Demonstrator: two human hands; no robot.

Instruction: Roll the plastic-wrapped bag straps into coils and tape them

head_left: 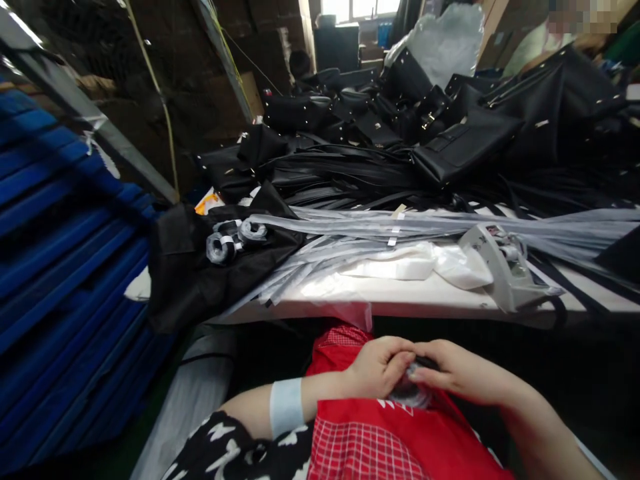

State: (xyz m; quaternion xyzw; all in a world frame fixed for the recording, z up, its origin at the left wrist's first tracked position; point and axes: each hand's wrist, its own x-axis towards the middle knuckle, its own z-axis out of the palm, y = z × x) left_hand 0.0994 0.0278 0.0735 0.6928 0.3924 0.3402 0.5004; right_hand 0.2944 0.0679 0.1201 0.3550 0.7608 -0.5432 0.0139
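Above my red apron [370, 417], my left hand [377, 367] and my right hand [445, 368] meet with their fingers closed. Between them is a coiled strap in clear plastic film [413, 395], mostly covered by the fingers. Similar coiled straps [220, 247], held with white bands, lie beyond on a black fabric bag [210, 287] at the table's left end. Long straps in clear plastic sleeves [340, 227] stretch across the white tabletop [320, 303], some hanging over its front edge.
Black leather bags [465, 143] and loose black straps [345, 170] are heaped along the back. A grey-white tape dispenser [500, 267] stands at the right near white plastic wrapping [460, 267]. Blue stacked panels [65, 253] fill the left. Another person [537, 47] is at the far right.
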